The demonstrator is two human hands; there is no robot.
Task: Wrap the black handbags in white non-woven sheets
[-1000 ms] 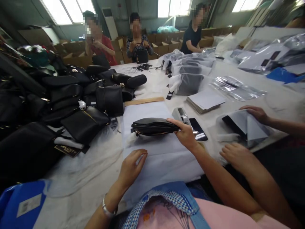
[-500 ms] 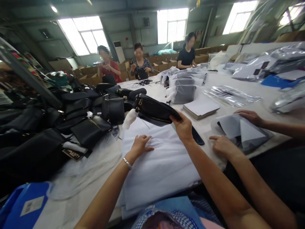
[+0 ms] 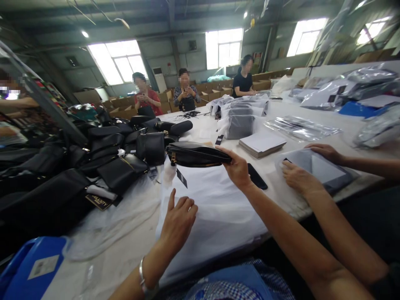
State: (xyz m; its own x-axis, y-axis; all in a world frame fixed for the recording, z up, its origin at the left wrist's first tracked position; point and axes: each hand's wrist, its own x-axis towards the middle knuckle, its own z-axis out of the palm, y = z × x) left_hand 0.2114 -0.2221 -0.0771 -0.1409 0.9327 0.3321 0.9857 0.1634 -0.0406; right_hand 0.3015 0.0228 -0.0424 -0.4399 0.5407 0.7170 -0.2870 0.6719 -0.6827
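Observation:
A small black bag (image 3: 196, 155) with a gold zip pull is held up by its right end in my right hand (image 3: 239, 168), the fingers closed on it. A dark hang tag (image 3: 181, 178) dangles below the bag's left end, beside a white wrapped piece (image 3: 169, 173). My left hand (image 3: 179, 218), with a silver bangle on the wrist, is held below the tag, index finger stretched out and the others loosely bent; nothing shows in it. Beneath both hands lies a stack of white bags or sheets (image 3: 218, 212) on the table.
Black bags (image 3: 121, 168) are heaped on the left, near a blue container (image 3: 34, 266). To the right, a co-worker's hands (image 3: 300, 177) handle a wrapped bag (image 3: 331, 171). A phone (image 3: 256, 177), a card stack (image 3: 262, 143) and wrapped bags (image 3: 239, 125) lie ahead. Several people work beyond.
My right hand has lowered the black bag slightly and turned it level. My left hand has come up off the white stack, toward the camera. The hang tag now shows below the bag.

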